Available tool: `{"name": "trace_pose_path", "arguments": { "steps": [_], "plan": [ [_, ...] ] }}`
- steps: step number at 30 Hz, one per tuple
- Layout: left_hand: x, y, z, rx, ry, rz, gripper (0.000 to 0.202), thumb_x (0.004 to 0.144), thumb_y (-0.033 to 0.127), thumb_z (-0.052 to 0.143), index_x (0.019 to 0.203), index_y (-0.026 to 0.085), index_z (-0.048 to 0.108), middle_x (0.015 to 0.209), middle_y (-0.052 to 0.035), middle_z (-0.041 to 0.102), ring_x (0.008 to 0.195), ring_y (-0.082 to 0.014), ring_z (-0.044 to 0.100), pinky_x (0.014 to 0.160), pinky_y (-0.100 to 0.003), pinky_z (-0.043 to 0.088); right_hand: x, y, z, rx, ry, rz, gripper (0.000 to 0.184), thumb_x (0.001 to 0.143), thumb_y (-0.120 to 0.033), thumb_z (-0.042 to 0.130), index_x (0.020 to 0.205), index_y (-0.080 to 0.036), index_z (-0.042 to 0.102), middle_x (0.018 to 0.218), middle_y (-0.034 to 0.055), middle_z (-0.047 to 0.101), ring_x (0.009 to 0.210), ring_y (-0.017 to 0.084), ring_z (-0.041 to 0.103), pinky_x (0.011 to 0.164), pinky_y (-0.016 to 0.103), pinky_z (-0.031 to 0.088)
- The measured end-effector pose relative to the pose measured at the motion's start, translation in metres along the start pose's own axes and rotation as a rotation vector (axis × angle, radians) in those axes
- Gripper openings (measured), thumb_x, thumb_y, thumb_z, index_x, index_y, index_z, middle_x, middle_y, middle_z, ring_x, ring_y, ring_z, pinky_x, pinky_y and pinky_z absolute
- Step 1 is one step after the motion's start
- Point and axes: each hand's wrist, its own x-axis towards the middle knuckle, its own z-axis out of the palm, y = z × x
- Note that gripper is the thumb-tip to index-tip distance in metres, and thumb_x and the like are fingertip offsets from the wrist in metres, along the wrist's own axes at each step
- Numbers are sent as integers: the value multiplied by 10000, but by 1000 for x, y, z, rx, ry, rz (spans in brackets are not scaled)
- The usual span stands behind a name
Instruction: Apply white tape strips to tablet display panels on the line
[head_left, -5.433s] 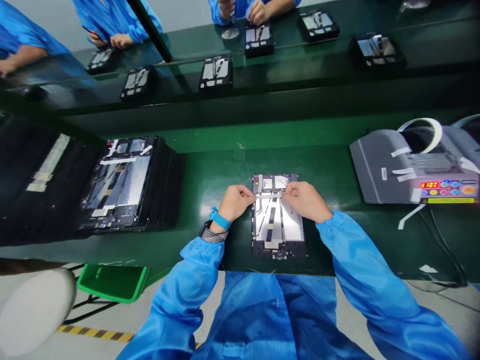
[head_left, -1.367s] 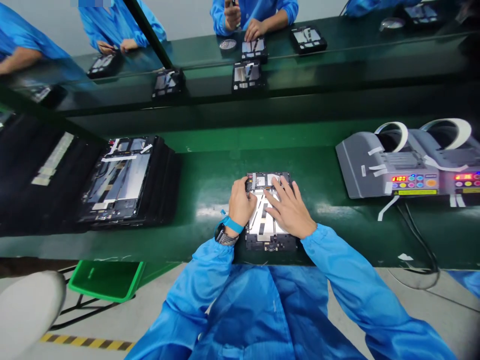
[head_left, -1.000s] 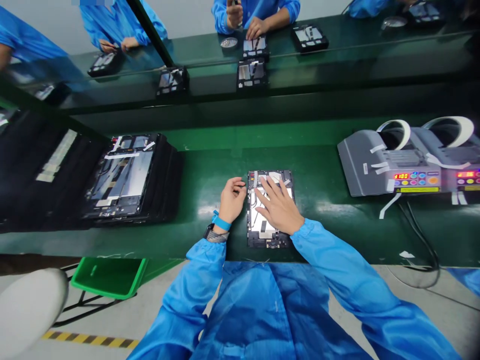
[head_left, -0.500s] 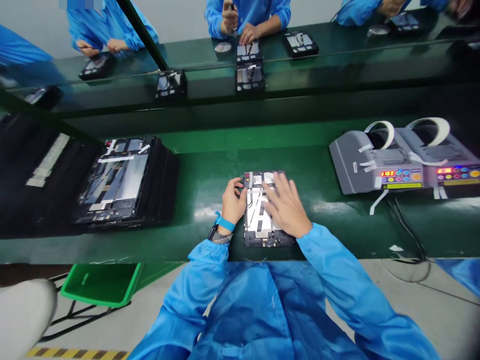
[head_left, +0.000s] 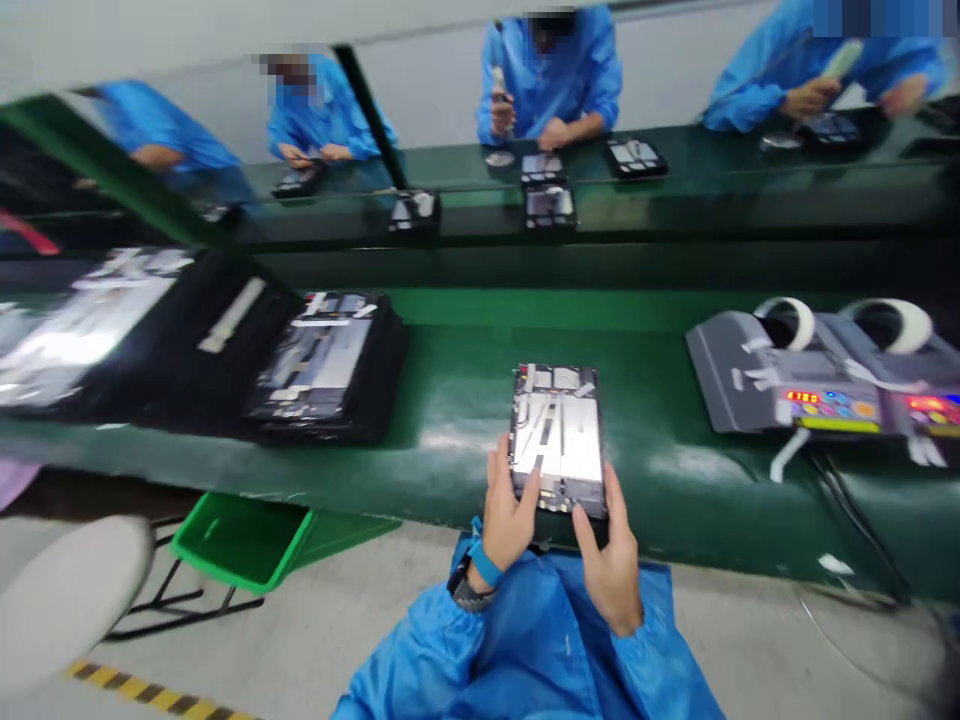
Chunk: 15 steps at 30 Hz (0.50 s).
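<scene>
An opened tablet, its silvery inner parts and flat cables showing, lies face up on the green bench close to its front edge. My left hand grips its lower left corner, thumb on top and fingers along the side. At the lower right corner my right hand holds it too, thumb over the bottom edge and fingers on the right side. A blue band and a dark watch are on my left wrist. The undersides of the fingers are hidden.
To the left stands a stack of similar tablets, with more stacks beyond. Two grey tape dispensers with lit displays stand at the right, cables below. A green bin and a stool are on the floor. Co-workers sit across the bench.
My right hand has come off the tablet's top face to its lower right corner. My left hand has slid from the upper left side to the lower left corner. The view has shifted.
</scene>
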Motion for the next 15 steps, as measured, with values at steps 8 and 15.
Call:
{"name": "trace_pose_path", "arguments": {
  "steps": [8,15],
  "plan": [
    [35,39,-85,-58,218,111,718,992,423,637,1640,231,395,1671,-95,467,1559,-276,437,1304,-441,386,9,-71,38,172,-124,-113,838,1025,-499,568,1730,-250,189,1762,97,289,1599,346,344,1278,529,362],
    [125,47,-275,-40,450,167,648,938,496,679,1467,137,577,1508,-165,635,1444,-317,575,1274,-490,399,42,-200,152,196,-475,-543,964,1037,-468,520,1726,-186,-93,1803,119,48,1661,339,82,1323,587,226]
  ]
}}
